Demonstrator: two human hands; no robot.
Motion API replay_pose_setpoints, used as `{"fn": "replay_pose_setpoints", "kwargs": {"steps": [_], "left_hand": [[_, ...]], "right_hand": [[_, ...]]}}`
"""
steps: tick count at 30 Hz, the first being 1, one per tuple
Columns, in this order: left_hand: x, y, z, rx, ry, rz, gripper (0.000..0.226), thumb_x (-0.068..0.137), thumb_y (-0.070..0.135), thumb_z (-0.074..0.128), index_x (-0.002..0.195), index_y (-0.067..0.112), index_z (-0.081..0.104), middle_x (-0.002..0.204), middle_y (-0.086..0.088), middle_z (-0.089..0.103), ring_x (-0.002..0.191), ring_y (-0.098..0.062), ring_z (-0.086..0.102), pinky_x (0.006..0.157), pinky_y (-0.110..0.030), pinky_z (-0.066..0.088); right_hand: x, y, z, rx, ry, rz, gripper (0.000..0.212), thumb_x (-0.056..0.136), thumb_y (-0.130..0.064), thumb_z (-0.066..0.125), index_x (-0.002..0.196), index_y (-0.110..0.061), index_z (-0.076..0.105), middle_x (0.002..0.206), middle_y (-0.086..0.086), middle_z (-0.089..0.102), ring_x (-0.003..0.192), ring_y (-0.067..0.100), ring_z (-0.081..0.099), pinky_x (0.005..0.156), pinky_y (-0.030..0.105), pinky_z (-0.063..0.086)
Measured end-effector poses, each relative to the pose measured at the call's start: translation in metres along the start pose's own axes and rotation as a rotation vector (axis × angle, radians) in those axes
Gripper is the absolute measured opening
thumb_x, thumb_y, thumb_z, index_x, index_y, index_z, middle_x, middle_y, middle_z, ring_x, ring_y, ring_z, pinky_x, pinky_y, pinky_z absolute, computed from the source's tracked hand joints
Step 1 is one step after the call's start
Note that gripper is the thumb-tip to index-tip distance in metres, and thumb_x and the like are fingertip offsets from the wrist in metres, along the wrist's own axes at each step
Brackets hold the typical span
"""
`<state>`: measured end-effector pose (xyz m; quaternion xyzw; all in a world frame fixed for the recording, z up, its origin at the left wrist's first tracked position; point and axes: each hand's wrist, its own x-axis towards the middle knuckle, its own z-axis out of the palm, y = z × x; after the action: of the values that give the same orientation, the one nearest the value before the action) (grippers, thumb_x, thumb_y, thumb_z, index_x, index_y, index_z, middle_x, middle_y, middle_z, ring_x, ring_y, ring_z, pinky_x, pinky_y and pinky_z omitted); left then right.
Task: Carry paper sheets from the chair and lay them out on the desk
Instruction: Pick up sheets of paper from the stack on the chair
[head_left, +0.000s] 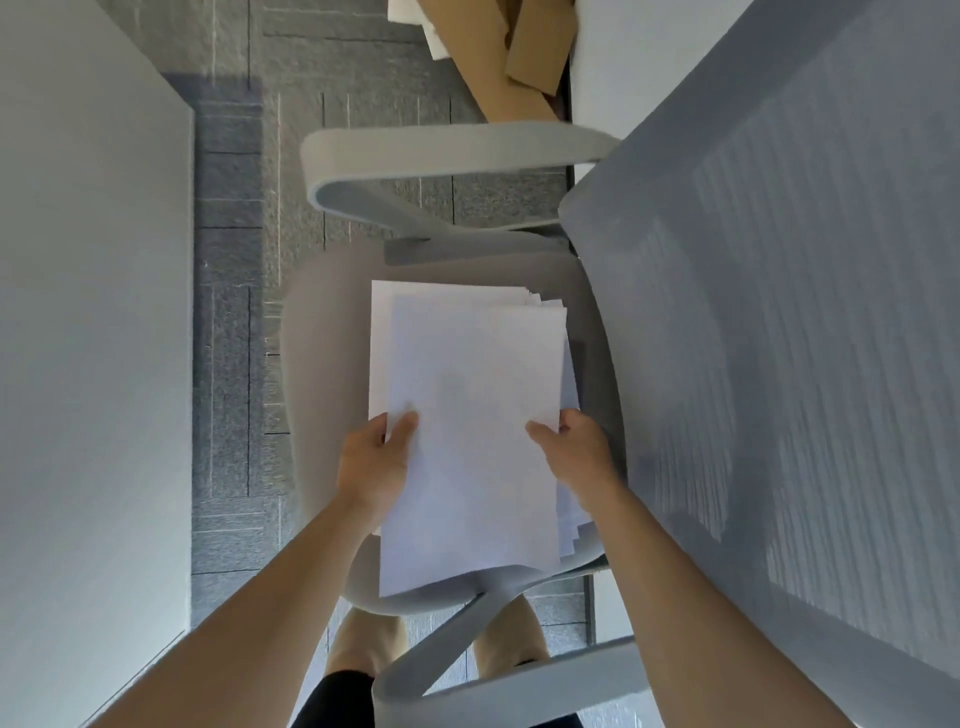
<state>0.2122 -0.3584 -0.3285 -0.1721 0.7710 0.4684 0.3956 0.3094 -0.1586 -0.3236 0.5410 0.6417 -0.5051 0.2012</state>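
A person leans over a grey office chair (779, 364), both bare arms reaching down to a stack of white paper sheets (467, 364) that lies on the pale seat (322, 364). The left grip (376, 462) pinches the stack's left edge, thumb pressed on the top sheet and the fingers tucked out of sight beneath. The right grip (576, 457) closes on the opposite edge in the same way, thumb on top and fingers curled round the side. The top sheets sit square between the two grips, their near edge overhanging the front rim of the seat. Beneath them, further sheets fan out unevenly toward the mesh backrest (727, 270), their corners stepped along the right side and at the far end.

One curved armrest (441, 150) arcs over the far side of the seat, and the other (467, 670) crosses the foreground just below the paper. The white bench (93, 312) runs along the left of the view, well apart from the stack, with a strip of grey carpet tiles (234, 260) between it and the chair. Brown cardboard (509, 52) lies on the floor beyond the far armrest. The person's knees (363, 644) show at the bottom edge, just behind the seat.
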Motion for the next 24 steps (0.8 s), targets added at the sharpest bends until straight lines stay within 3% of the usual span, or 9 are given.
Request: {"fn": "replay_pose_setpoints", "kwargs": {"steps": [3,6,9,12,15,18,21,24], "left_hand": [[-0.026,0.049,-0.018,-0.025,-0.006,0.076,0.047,0.098,0.040,0.059,0.062,0.017,0.037,0.058,-0.003,0.032,0.053,-0.017,0.030,0.051,-0.028,0.023],[-0.060,0.104,-0.042,-0.046,0.014,0.108,0.039,0.098,0.040,0.059,0.070,0.014,0.048,0.066,-0.010,0.039,0.060,-0.019,0.039,0.054,-0.029,0.027],[-0.099,0.147,-0.063,-0.076,0.027,0.115,0.031,0.099,0.036,0.058,0.079,0.012,0.062,0.073,-0.003,0.057,0.068,-0.020,0.055,0.057,-0.026,0.041],[-0.131,0.167,-0.070,-0.145,0.013,0.088,0.022,0.098,0.034,0.060,0.107,0.014,0.065,0.097,-0.001,0.064,0.092,-0.022,0.060,0.086,-0.035,0.051],[-0.161,0.179,-0.079,-0.278,-0.026,0.054,0.023,0.095,0.035,0.065,0.110,0.018,0.063,0.100,0.003,0.068,0.099,-0.021,0.063,0.100,-0.039,0.049],[-0.195,0.197,-0.091,-0.473,-0.130,0.064,0.038,0.092,0.039,0.068,0.117,0.011,0.066,0.115,-0.004,0.072,0.105,-0.024,0.068,0.100,-0.044,0.051],[-0.235,0.224,-0.101,-0.641,-0.314,0.143,0.048,0.095,0.051,0.057,0.128,0.017,0.062,0.122,-0.007,0.071,0.111,-0.026,0.068,0.090,-0.045,0.055],[-0.276,0.251,-0.108,-0.790,-0.479,0.258,0.067,0.091,0.071,0.045,0.137,0.023,0.058,0.134,-0.007,0.064,0.124,-0.029,0.060,0.105,-0.053,0.044]], "right_hand": [[-0.032,-0.033,-0.023,0.136,-0.038,0.003,0.026,0.089,-0.031,0.071,0.108,-0.014,0.068,0.104,0.002,0.073,0.094,0.022,0.070,0.085,0.039,0.058],[-0.081,-0.082,-0.049,0.214,-0.002,-0.104,0.013,0.092,-0.014,0.067,0.104,-0.011,0.068,0.095,0.004,0.071,0.078,0.018,0.067,0.065,0.026,0.055],[-0.133,-0.123,-0.072,0.181,0.025,-0.216,0.009,0.093,-0.007,0.062,0.098,-0.012,0.067,0.085,0.004,0.069,0.069,0.018,0.061,0.053,0.022,0.047],[-0.171,-0.147,-0.091,0.108,0.029,-0.303,0.012,0.093,-0.009,0.059,0.102,-0.008,0.068,0.096,0.008,0.073,0.080,0.026,0.068,0.066,0.031,0.054],[-0.213,-0.178,-0.111,0.070,0.009,-0.429,0.013,0.094,-0.009,0.059,0.102,-0.012,0.069,0.097,0.006,0.073,0.081,0.021,0.070,0.068,0.031,0.058],[-0.267,-0.220,-0.131,0.022,-0.035,-0.619,0.016,0.094,-0.010,0.060,0.105,-0.013,0.070,0.093,0.003,0.072,0.078,0.019,0.069,0.065,0.030,0.060],[-0.326,-0.261,-0.151,-0.037,-0.071,-0.811,0.006,0.093,-0.014,0.063,0.095,-0.015,0.069,0.083,-0.004,0.069,0.070,0.013,0.065,0.053,0.017,0.051],[-0.387,-0.294,-0.169,-0.034,-0.156,-0.943,0.017,0.093,-0.016,0.065,0.109,-0.015,0.070,0.096,-0.001,0.074,0.082,0.017,0.071,0.072,0.028,0.058]]}}
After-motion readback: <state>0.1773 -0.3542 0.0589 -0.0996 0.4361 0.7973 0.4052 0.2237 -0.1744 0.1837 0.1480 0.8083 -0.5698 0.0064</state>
